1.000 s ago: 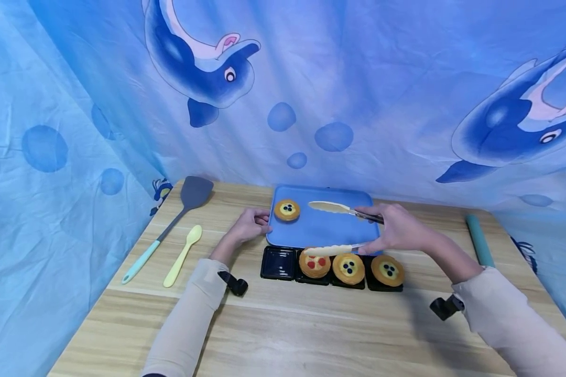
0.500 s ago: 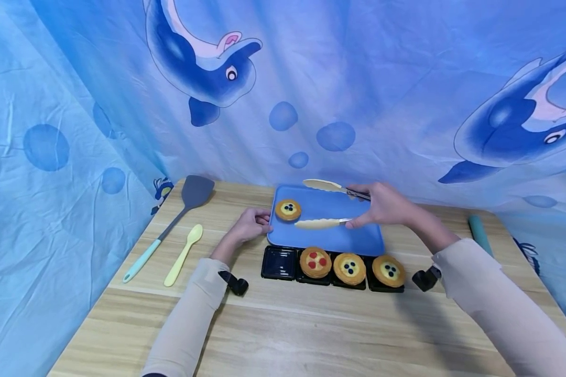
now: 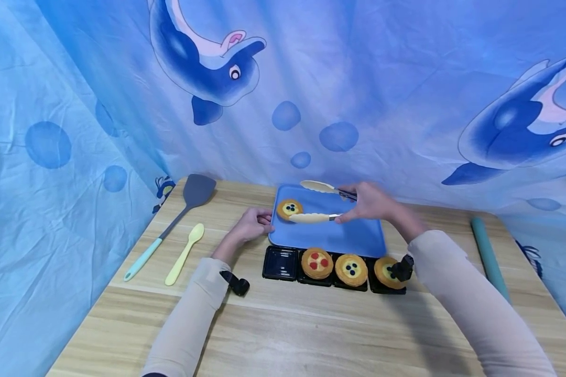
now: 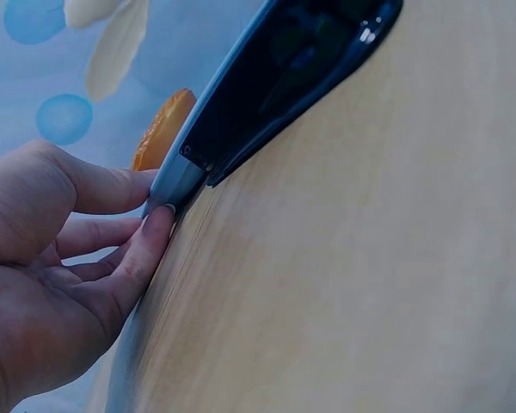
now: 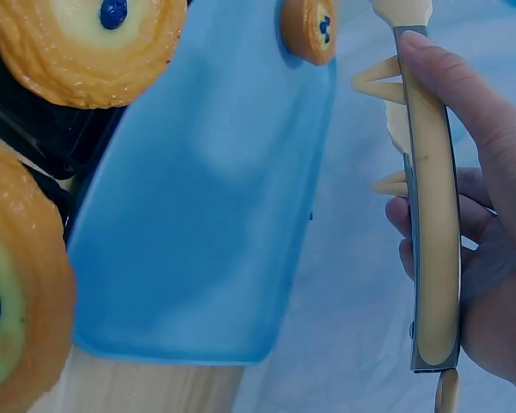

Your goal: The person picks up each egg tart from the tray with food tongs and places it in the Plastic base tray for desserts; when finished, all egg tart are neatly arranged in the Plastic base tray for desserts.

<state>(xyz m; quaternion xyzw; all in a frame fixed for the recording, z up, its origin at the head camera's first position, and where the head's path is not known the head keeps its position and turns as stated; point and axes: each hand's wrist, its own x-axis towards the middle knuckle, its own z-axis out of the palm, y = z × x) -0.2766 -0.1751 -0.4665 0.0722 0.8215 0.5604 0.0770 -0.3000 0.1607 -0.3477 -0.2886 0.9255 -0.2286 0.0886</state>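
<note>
My left hand [image 3: 251, 225] pinches the left edge of a blue tray [image 3: 332, 238] between thumb and fingers, as the left wrist view shows. My right hand [image 3: 370, 201] grips a pair of tongs [image 5: 436, 215] with cream-coloured tips. In the head view, the tongs are spread wide over the tray, with nothing between their tips. An egg tart [image 3: 289, 208] with dark berries lies at the tray's left side. The nearer tong tip [image 3: 311, 218] overlaps the tart's lower edge in the head view; whether they touch, I cannot tell.
In front of the tray stands a row of black square containers. The leftmost container [image 3: 280, 263] holds nothing; the others hold a red-topped tart [image 3: 317, 263] and two berry tarts [image 3: 351, 270]. A spatula [image 3: 199, 190] and yellow spoon [image 3: 185, 255] lie left, a teal roller [image 3: 489, 256] right.
My right hand has carried the spread tongs left and away from the container row, over the tray towards the tart on it. My left hand has stayed at the tray's edge.
</note>
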